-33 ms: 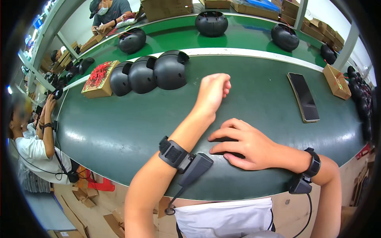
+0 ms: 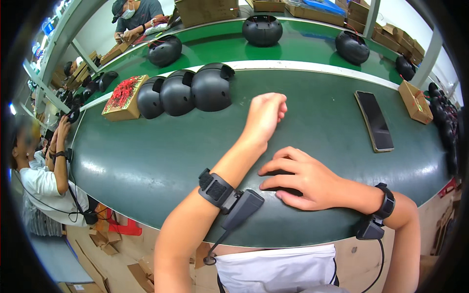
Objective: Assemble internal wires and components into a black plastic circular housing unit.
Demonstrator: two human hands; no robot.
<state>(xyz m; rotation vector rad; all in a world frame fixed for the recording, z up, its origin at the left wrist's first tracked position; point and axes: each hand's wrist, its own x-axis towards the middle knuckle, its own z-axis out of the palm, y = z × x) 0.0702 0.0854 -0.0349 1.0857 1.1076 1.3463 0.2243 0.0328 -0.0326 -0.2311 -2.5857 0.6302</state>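
My left hand (image 2: 266,115) rests on the green tabletop (image 2: 312,110) with its fingers curled in, and nothing shows in it. Nearer to me, my right hand (image 2: 303,178) lies palm down, its fingers apart and touching only the table. Beyond my left hand, toward the far left, three black rounded shells (image 2: 212,90) stand in a touching row. Beside them sits a small cardboard box (image 2: 122,115) filled with red wired parts. A dark phone (image 2: 374,122) lies flat to the right, apart from both hands. Each wrist wears a black strap with a cabled device.
Past a white rail (image 2: 283,64), a bright green belt carries spaced black rounded units (image 2: 262,30). An open small box (image 2: 415,101) sits at the right edge, near stacked black parts (image 2: 442,117). One co-worker is at the left, another at the back. Cardboard pieces (image 2: 105,239) litter the floor.
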